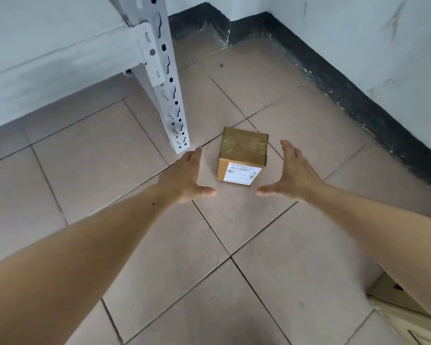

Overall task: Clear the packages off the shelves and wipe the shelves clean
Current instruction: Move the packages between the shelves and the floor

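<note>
A taped cardboard package (241, 156) (white label facing the camera) sits mid-frame on the tiled floor (296, 257), untouched between the left hand (184, 176) and right hand (292, 173), fingers (288, 149) straight and apart

Label print (243, 173) too small, blurred

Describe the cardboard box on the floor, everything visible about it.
The cardboard box is small, roughly cube-shaped and brown, its top sealed with glossy clear tape. A white shipping label with barcodes covers the side facing the camera. It stands upright on the tiled floor near the foot of the shelf post. Nothing but the floor touches it.
</note>
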### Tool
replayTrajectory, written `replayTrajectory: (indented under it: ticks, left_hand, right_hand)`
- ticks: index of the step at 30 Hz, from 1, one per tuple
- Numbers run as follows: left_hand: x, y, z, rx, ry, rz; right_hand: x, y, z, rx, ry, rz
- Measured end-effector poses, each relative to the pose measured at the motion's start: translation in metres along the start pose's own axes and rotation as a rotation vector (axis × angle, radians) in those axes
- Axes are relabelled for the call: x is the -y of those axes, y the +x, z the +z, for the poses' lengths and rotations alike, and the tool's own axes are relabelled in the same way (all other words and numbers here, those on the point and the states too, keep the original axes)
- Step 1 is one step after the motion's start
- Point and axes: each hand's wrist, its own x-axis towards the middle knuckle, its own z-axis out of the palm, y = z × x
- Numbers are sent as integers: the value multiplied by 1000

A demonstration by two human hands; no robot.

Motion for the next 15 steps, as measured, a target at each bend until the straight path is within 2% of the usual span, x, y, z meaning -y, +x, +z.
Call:
replayTrajectory:
  ticks: [8,15]
  left_hand:
    - [23,100,24,-12,-177,239]
    - [17,124,46,-26,-406,415]
  right_hand:
    - [-31,71,21,-17,250,-201]
    - [-29,78,11,51,203,-298]
